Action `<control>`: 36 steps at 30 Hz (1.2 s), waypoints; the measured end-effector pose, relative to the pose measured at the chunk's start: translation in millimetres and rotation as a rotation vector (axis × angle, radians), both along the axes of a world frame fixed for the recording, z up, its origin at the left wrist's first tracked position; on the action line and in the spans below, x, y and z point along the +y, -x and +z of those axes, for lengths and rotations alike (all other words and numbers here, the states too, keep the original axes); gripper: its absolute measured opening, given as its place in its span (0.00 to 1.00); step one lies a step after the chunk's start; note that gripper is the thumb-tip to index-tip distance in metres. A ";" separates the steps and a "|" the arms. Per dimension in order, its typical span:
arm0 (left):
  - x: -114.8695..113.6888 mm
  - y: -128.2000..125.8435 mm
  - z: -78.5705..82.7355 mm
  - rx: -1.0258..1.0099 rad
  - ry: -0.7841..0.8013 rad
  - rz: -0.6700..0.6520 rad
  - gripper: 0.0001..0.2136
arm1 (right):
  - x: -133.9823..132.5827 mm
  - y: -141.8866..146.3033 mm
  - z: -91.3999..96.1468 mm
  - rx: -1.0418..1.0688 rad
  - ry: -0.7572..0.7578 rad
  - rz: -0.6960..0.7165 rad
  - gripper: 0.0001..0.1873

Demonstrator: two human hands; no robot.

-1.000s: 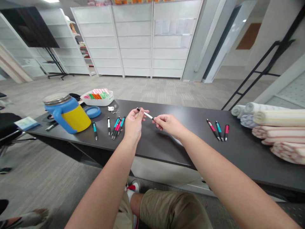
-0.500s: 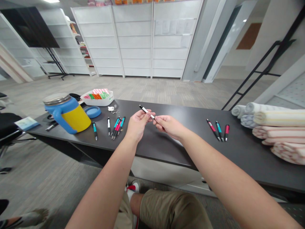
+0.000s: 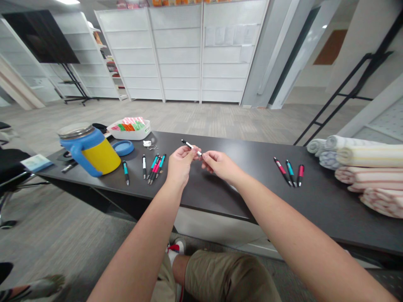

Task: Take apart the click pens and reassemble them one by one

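Observation:
A white pen with black ends [image 3: 186,144] is held up above the dark table, slanting down to the right. My left hand [image 3: 179,165] pinches it around its middle between thumb and fingers. At its lower right end, the thumb and fingers of my right hand [image 3: 222,167] are closed, hiding the tip. On the table to the left lie a cluster of teal and red pens [image 3: 155,168], a white pen [image 3: 144,166] and a teal pen [image 3: 126,173]. To the right are a slim red pen [image 3: 282,171], a teal pen [image 3: 290,173] and a short red pen piece [image 3: 300,174].
A blue-and-yellow mug [image 3: 97,153] stands at the left, with a blue lid [image 3: 123,147] beside it. Behind is a white basket [image 3: 132,134] of colourful packets. Rolled towels [image 3: 371,157] are stacked at the right end of the table [image 3: 252,193].
My left hand and the white pen have shifted slightly left. My right hand has slid toward the pen's lower end, and a bit more white shows between the hands.

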State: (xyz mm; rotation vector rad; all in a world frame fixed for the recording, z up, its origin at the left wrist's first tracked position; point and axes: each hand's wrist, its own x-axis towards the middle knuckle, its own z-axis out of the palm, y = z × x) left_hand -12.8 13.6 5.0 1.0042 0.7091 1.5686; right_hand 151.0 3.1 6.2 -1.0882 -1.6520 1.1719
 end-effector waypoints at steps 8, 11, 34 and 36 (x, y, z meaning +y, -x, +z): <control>0.0 0.6 0.4 0.023 0.008 -0.015 0.18 | -3.7 -2.0 4.1 0.061 0.058 -0.019 0.21; -0.6 0.7 0.4 0.022 0.005 -0.018 0.18 | -4.8 -1.1 4.9 0.072 0.117 0.006 0.24; 0.5 0.7 -0.5 0.038 0.000 -0.021 0.18 | -9.7 -1.4 15.1 0.104 0.149 -0.024 0.23; 1.1 0.8 -1.1 0.043 -0.002 -0.019 0.18 | -10.1 -1.4 15.1 0.116 0.120 -0.033 0.20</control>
